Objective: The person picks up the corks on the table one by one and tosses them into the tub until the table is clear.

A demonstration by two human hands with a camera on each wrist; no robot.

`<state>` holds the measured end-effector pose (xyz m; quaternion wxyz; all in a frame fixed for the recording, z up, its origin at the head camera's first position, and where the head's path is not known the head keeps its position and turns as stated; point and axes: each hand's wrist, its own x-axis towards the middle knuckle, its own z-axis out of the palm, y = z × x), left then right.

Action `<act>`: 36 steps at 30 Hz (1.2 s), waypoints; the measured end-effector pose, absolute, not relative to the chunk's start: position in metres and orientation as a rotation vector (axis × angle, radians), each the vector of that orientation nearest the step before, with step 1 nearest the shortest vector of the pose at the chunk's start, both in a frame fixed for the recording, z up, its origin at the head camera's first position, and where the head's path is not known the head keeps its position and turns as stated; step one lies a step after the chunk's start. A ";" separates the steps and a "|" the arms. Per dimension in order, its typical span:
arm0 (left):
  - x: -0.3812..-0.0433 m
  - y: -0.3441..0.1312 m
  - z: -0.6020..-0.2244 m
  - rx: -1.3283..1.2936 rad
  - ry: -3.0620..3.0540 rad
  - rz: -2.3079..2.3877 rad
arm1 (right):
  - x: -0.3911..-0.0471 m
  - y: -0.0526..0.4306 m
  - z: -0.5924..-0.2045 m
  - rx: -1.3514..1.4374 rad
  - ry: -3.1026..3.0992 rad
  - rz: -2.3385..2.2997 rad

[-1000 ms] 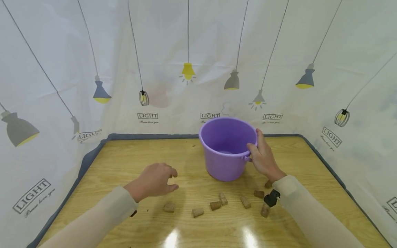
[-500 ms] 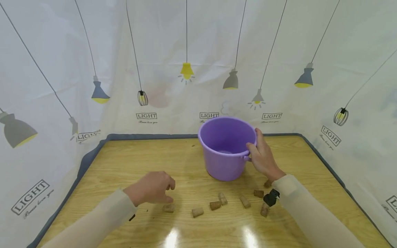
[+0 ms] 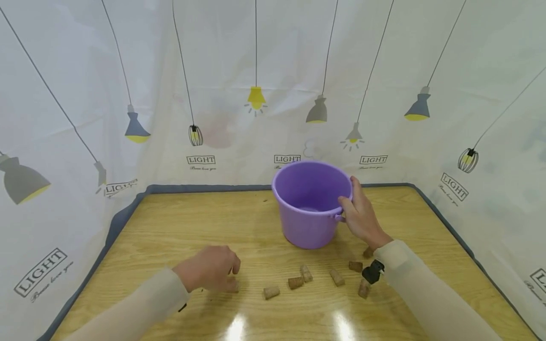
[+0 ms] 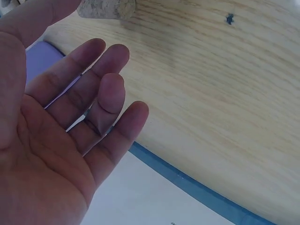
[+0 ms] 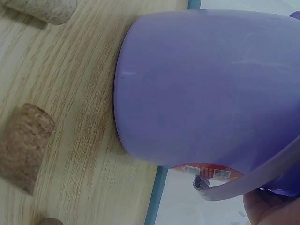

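Observation:
My right hand (image 3: 362, 215) grips the right side of the rim of a purple bucket (image 3: 310, 229), thumb over the edge and fingers outside. The bucket stands upright on the table, and its curved handle (image 5: 255, 183) hangs down by the hand in the right wrist view. Low over the table at left, my left hand (image 3: 209, 270) reaches down to a pale cork (image 4: 105, 8). Its thumb overlaps the edge of that cork in the left wrist view, while the loosely bent fingers (image 4: 112, 93) stand apart from it. In the head view the hand mostly hides this cork.
Several more corks lie in front of the bucket, among them a pale cork (image 3: 271, 292), a brown cork (image 3: 295, 282) and a dark cork (image 3: 355, 266) by the right wrist. The wooden table (image 3: 192, 213) ends at a printed cloth (image 3: 230, 94) on three sides.
My left hand has lowered toward the near side of the table and now covers most of the leftmost cork. The right hand and the bucket have stayed in place.

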<state>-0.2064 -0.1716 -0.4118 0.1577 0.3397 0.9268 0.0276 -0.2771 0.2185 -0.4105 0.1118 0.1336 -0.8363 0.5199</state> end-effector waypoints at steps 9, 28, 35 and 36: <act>-0.203 -0.173 -0.417 1.021 2.671 0.065 | -0.276 0.217 -0.410 0.392 -2.455 1.557; -0.201 -0.175 -0.431 1.049 2.684 0.191 | -0.277 0.220 -0.411 0.399 -2.467 1.526; -0.202 -0.176 -0.429 1.045 2.666 0.226 | -0.277 0.219 -0.410 0.416 -2.451 1.510; -0.202 -0.176 -0.428 1.048 2.669 0.224 | -0.277 0.219 -0.410 0.417 -2.447 1.514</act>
